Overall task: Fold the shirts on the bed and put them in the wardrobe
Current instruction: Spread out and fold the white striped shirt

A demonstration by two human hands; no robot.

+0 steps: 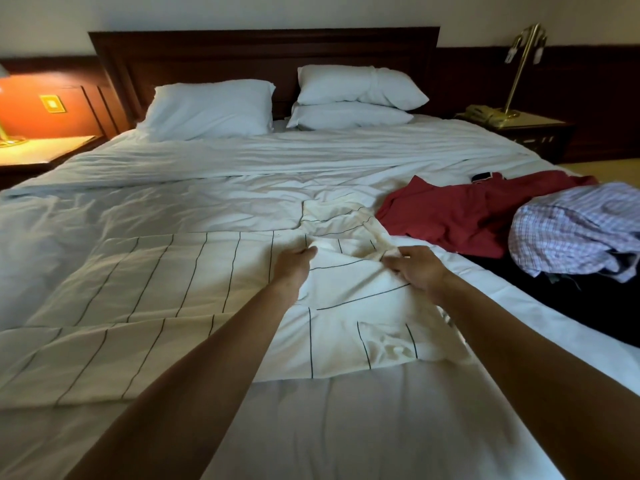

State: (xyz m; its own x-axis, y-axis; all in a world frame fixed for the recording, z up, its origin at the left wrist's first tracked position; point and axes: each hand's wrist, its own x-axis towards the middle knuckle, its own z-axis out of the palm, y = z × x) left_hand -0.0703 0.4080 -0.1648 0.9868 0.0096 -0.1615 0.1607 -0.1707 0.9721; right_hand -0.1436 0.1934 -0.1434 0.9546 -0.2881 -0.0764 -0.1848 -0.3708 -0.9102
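Listing what we see on the bed (173, 209), made up in rumpled white linen:

Item one: a white striped shirt (166, 289) with thin dark lines, spread flat across the near half of the bed, its right end bunched into folds. We hold it at that bunched part with both hands. Our left hand (294, 263) has its fingers curled, pinching a raised fold of the cloth. Our right hand (417, 270), just beside it, has its fingers curled over the gathered fabric, gripping it.

Item two: a red shirt (464, 216), lying loose on the right side of the bed, near the white one's far edge. We cannot tell whether the two touch.

Item three: a checked shirt (575, 230), lilac and white, heaped at the right edge, resting on a dark cloth (561, 306) and overlapping the red shirt.

Item four: three white pillows, one (207, 110) on the left and two stacked (356, 98) on the right, against a dark wooden headboard (263, 51).

Item five: a left nightstand (45, 150) under warm lamplight; a right nightstand (530, 128) bearing a brass lamp (521, 67) and a telephone (481, 114).
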